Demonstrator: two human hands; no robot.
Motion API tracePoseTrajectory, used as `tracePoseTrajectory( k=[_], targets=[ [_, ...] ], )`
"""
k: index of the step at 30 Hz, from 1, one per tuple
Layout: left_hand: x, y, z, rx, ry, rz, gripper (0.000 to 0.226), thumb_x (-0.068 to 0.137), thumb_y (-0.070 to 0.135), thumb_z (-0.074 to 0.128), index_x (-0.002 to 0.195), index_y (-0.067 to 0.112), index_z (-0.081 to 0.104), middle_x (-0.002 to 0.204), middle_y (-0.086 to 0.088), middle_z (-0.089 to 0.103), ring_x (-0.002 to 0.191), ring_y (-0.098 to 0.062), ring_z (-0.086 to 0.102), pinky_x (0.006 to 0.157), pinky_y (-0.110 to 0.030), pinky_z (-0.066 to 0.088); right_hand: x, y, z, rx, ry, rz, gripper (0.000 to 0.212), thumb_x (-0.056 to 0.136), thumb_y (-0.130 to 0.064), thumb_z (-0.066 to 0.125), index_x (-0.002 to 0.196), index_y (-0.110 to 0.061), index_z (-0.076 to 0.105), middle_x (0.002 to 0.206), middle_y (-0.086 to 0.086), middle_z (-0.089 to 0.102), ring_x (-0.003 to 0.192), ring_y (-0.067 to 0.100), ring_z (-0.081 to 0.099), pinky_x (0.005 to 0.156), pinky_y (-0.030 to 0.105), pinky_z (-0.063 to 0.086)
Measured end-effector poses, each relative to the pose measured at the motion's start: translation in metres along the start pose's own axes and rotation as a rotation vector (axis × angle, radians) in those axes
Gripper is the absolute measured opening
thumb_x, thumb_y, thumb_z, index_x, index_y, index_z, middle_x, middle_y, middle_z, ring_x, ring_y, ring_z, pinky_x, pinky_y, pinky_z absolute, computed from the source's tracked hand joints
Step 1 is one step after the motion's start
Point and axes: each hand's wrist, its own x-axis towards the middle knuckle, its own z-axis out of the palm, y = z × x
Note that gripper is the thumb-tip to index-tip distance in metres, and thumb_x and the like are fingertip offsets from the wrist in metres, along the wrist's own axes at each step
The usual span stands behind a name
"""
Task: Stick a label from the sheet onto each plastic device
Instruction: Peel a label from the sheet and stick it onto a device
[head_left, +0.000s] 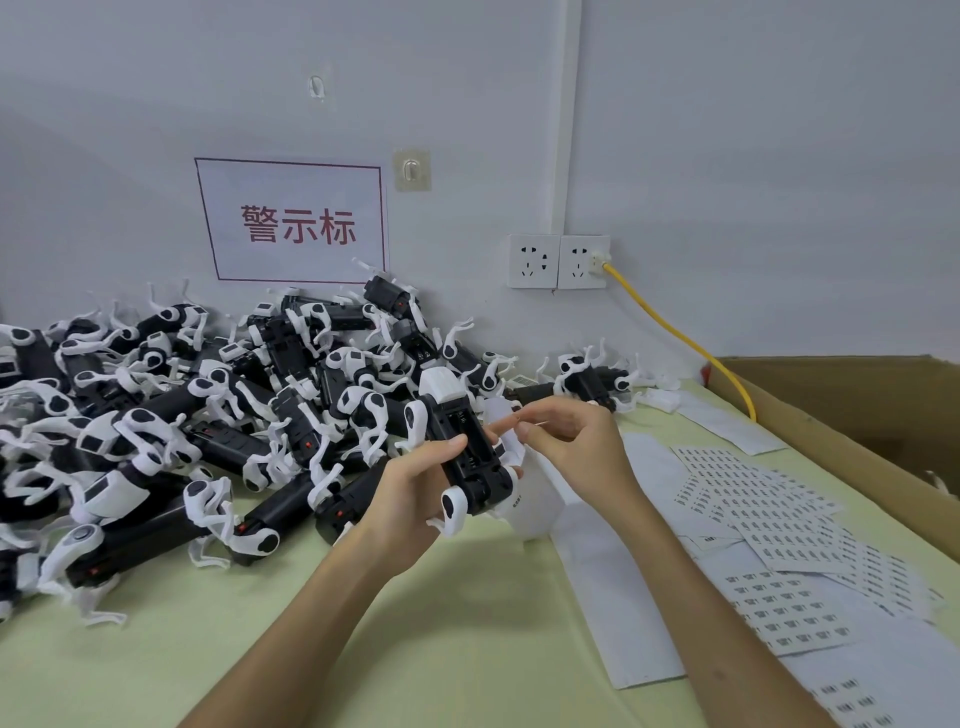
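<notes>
Item: black-and-white plastic device (462, 457), held above the pale green table (415, 649)
Left hand (415, 499): fingers and thumb clamped round the device's body
Right hand (571, 441): thumb and forefinger tips closed together at the device's right edge; cannot tell whether a label sits between them
Left of the device: heaped pile of like devices (208, 415)
Right of the device: label sheets (779, 525) fanned on the table; beyond them, a cardboard box (857, 415)

Pale green desk (415, 649) carrying heap of black-and-white plastic devices (208, 415) at left; label sheets (779, 525) lying spread at right.
</notes>
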Motion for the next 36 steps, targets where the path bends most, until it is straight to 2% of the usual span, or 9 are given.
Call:
tracePoseTrajectory(
  k=[3,13,16,21,24,26,29,32,36],
  targets=[
    [0.000,0.000,0.000,0.007,-0.007,0.008,0.039,0.077,0.045,0.078,0.104,0.017,0.076,0.143,-0.006,0.062,0.107,-0.029,0.067,0.096,-0.047,0.041,-0.001,-0.002,0.000,0.034,-0.003,-0.004,0.027,0.088,0.000,0.068,0.081,-0.024,0.075,0.089,-0.006,0.078,0.086,0.013,0.073,0.081,0.027,0.056],
    [0.001,-0.002,-0.001,-0.028,0.033,0.005,0.032,0.081,0.037,0.064,0.101,0.016,0.078,0.140,-0.002,0.064,0.112,-0.026,0.068,0.095,-0.036,0.056,-0.001,-0.001,0.000,0.081,0.023,0.047,0.012,0.087,-0.001,0.071,0.080,-0.010,0.070,0.086,0.001,0.078,0.086,0.032,0.071,0.080,0.042,0.056],
    [0.002,-0.003,-0.003,-0.028,0.053,0.000,0.034,0.083,0.035,0.063,0.106,0.012,0.074,0.140,-0.003,0.064,0.114,-0.029,0.066,0.094,-0.037,0.056,0.000,-0.001,0.001,0.027,0.067,0.055,0.011,0.085,-0.003,0.075,0.078,-0.011,0.072,0.077,-0.006,0.074,0.073,0.016,0.068,0.070,0.032,0.052],
    [0.002,-0.002,-0.005,-0.010,0.190,0.016,0.043,0.089,0.032,0.057,0.122,0.009,0.073,0.131,-0.011,0.068,0.101,-0.023,0.071,0.067,-0.017,0.055,0.000,-0.004,0.002,-0.078,0.178,0.020,0.015,0.082,-0.003,0.075,0.073,-0.014,0.071,0.071,-0.010,0.069,0.062,0.005,0.057,0.066,0.017,0.046],
    [0.004,-0.002,-0.011,-0.022,0.312,0.045,0.041,0.085,0.032,0.068,0.119,0.009,0.072,0.126,-0.011,0.069,0.110,-0.026,0.067,0.082,-0.025,0.052,0.002,-0.007,-0.002,0.076,0.171,0.084,0.013,0.085,-0.002,0.074,0.076,-0.012,0.072,0.068,-0.006,0.068,0.063,0.010,0.057,0.061,0.018,0.044],
    [0.006,-0.002,-0.015,-0.052,0.394,0.053,0.046,0.083,0.031,0.076,0.123,0.010,0.070,0.120,-0.012,0.065,0.116,-0.028,0.060,0.076,-0.022,0.052,0.002,-0.009,-0.004,0.228,0.132,0.154,0.013,0.090,-0.003,0.068,0.082,-0.012,0.074,0.061,-0.003,0.063,0.056,0.009,0.053,0.054,0.019,0.040],
    [0.006,-0.002,-0.015,-0.069,0.422,0.070,0.062,0.078,0.037,0.074,0.130,0.005,0.066,0.118,-0.015,0.053,0.107,-0.030,0.048,0.083,-0.028,0.041,0.002,-0.011,-0.004,0.442,0.073,0.257,0.016,0.094,-0.004,0.060,0.095,-0.011,0.075,0.053,-0.001,0.053,0.050,0.009,0.047,0.051,0.022,0.032],
    [0.008,-0.003,-0.015,-0.077,0.456,0.090,0.069,0.070,0.036,0.079,0.129,0.004,0.064,0.116,-0.012,0.049,0.085,-0.022,0.045,0.070,-0.025,0.040,0.002,-0.014,-0.002,0.597,0.014,0.332,0.022,0.095,-0.007,0.057,0.097,-0.017,0.077,0.049,0.000,0.045,0.045,0.009,0.039,0.050,0.023,0.029],
    [0.010,-0.005,-0.018,-0.175,0.452,0.128,0.028,0.082,0.032,0.072,0.099,0.011,0.079,0.102,-0.009,0.070,0.081,-0.021,0.065,0.074,-0.027,0.058,0.000,-0.018,0.006,0.802,-0.084,0.417,0.025,0.084,-0.018,0.060,0.101,-0.021,0.078,0.045,-0.001,0.037,0.040,0.009,0.024,0.044,0.021,0.023]
  ],
)
